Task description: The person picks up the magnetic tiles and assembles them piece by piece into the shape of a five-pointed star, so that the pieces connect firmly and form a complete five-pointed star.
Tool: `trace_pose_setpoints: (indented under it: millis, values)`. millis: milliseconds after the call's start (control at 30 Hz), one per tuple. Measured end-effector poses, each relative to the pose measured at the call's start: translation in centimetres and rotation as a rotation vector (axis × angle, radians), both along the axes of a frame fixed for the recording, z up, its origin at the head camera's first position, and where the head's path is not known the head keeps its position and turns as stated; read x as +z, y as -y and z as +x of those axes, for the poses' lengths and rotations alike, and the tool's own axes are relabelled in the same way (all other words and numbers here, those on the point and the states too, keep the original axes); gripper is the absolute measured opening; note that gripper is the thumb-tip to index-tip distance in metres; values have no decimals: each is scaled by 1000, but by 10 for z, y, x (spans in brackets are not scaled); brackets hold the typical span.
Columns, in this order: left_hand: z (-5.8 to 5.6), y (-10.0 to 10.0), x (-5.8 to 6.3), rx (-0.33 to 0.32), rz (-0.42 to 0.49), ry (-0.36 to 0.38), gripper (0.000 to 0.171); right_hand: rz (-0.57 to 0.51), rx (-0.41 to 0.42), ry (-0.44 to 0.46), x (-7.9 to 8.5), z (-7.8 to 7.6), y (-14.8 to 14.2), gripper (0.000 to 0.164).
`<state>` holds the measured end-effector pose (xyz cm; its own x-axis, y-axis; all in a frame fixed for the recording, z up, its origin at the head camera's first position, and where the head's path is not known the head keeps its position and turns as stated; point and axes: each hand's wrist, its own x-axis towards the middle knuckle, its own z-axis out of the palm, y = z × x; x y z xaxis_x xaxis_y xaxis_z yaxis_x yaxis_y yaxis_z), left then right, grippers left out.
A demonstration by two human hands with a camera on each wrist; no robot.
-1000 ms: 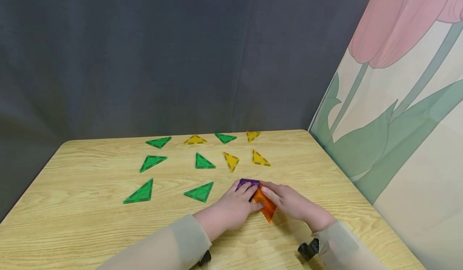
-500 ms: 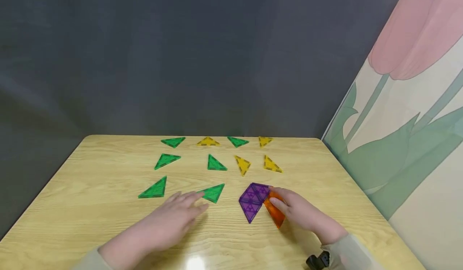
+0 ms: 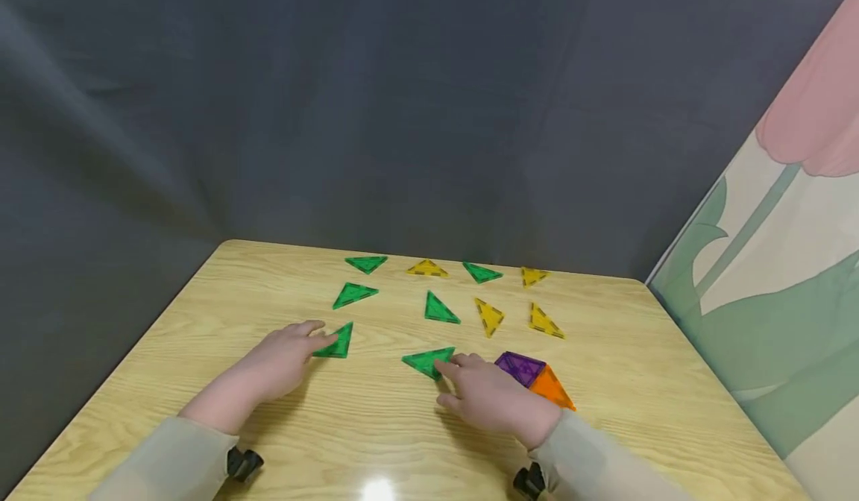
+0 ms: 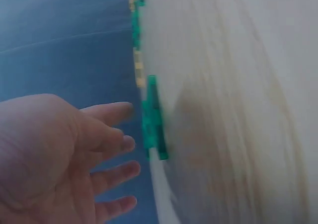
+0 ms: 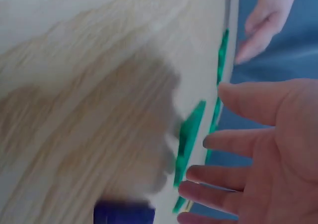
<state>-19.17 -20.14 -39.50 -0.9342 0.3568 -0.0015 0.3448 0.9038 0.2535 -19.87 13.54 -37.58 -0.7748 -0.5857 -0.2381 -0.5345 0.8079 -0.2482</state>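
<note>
head view — left hand (image 3: 278, 361), loosely spread, hovered by a green tile (image 3: 341, 343); right hand (image 3: 493, 396), also spread, by a second tile (image 3: 423, 361).

On the table (image 3: 376, 426), 10 tiles (image 3: 439, 310) in 3 rows — a tile cluster (image 3: 523, 369) right of the front row (2 tiles).
</note>
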Motion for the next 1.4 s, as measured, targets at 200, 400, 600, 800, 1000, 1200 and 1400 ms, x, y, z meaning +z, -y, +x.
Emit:
trace_pose_setpoints:
  millis: [200, 400, 600, 800, 1000, 1200, 1400]
  values:
    - [-14, -13, -11, -4, -55, -42, 39, 12, 5, 11, -8, -5, 9, 59]
    - [-23, -25, -13, 32, -100, -145, 15, -56, 89, 60, -9, -12, 9, 59]
    - [-27, -36, -9, 77, -137, -155, 12, -94, 111, 73, -11, -16, 11, 59]
    - [-27, -43, -11, 126, -172, -107, 35, -56, 138, -39, -15, -14, 18, 58]
    - [-25, -41, -9, 120, -193, -113, 25, -26, 127, -26, -14, -12, 25, 57]
    - [-20, -31, -9, 10, -188, -127, 17, -63, 100, 54, -10, -16, 29, 60]
    - [-11, -24, -3, -40, -168, -11, 36, -101, 96, 81, -10, -20, 29, 70]
